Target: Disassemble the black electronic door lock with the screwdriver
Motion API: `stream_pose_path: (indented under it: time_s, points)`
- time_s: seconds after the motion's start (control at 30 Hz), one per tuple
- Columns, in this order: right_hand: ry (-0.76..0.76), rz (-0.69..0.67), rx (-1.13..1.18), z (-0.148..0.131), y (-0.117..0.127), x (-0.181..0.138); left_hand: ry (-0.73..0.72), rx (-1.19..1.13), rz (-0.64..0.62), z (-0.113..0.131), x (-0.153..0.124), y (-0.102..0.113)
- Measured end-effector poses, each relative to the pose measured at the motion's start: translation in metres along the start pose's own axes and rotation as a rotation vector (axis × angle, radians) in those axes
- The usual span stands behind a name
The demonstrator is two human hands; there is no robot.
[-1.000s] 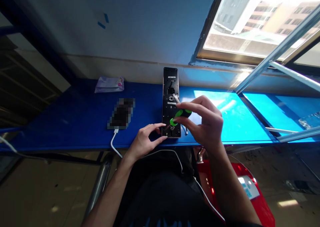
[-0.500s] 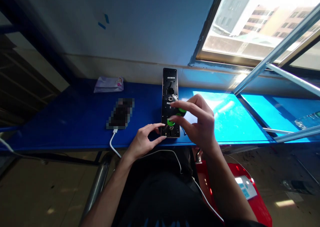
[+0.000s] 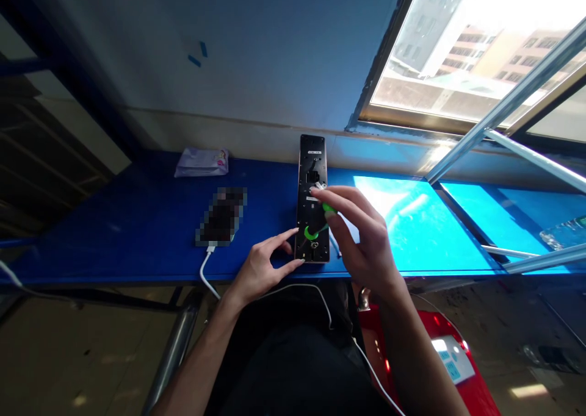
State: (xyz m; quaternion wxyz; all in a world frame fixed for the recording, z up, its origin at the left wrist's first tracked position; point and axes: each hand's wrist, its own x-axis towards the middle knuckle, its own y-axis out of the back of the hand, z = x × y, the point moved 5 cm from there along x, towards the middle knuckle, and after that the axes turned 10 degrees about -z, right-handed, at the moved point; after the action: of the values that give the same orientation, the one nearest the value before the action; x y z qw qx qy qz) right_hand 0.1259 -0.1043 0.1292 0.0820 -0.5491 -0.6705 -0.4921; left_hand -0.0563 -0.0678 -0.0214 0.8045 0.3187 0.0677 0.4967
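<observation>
A long, narrow black door lock panel [image 3: 313, 221] lies on the blue table, its inner side up, with screw holes, a connector and small fittings showing. My left hand [image 3: 263, 263] has its thumb and index finger on the panel's lower left edge and corner, holding it. Over the panel's lower half, my right hand [image 3: 364, 236] grips a green and black screwdriver [image 3: 311, 233] between thumb and fingers. The screwdriver slants down to the left toward the panel's lower left part. Its tip is too small to make out.
To the left lie a blurred-out phone [image 3: 222, 216] with a white cable [image 3: 204, 269] and a pale soft packet [image 3: 202, 162]. Metal bars [image 3: 480, 129] cross at the right, by a plastic bottle [image 3: 563, 233]. A red stool [image 3: 480, 398] stands below the table.
The view has tilted slightly, so the scene sits lower. My right fingers have shifted on the screwdriver, showing more of its green handle. My left hand stays at the panel's edge.
</observation>
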Motion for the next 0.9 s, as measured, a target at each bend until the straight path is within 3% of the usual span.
stream_pose_path:
  time_s: [0.1,0.23,0.33,0.5,0.6,0.77,0.9]
  points:
    - [0.018,-0.053,0.081,-0.001,-0.002,-0.003,-0.042,-0.032,-0.002,0.005,0.0,0.003]
    - [0.008,0.123,-0.034,0.0,0.002,-0.007,-0.008,-0.103,0.026,0.006,0.001,0.009]
    - [-0.02,0.171,-0.124,0.002,0.002,-0.006,0.027,-0.146,0.043,0.005,0.001,0.011]
    - [-0.024,-0.044,0.074,0.01,-0.003,0.0,0.116,-0.233,0.045,-0.003,-0.001,0.013]
    - [0.026,-0.037,0.064,0.009,-0.001,0.001,0.133,-0.265,0.038,-0.005,-0.001,0.014]
    - [0.028,0.081,-0.08,0.001,0.004,-0.002,0.017,-0.154,0.043,0.0,0.0,0.011]
    - [0.037,-0.076,-0.026,-0.005,0.001,-0.002,-0.088,0.025,-0.014,0.006,0.0,0.004]
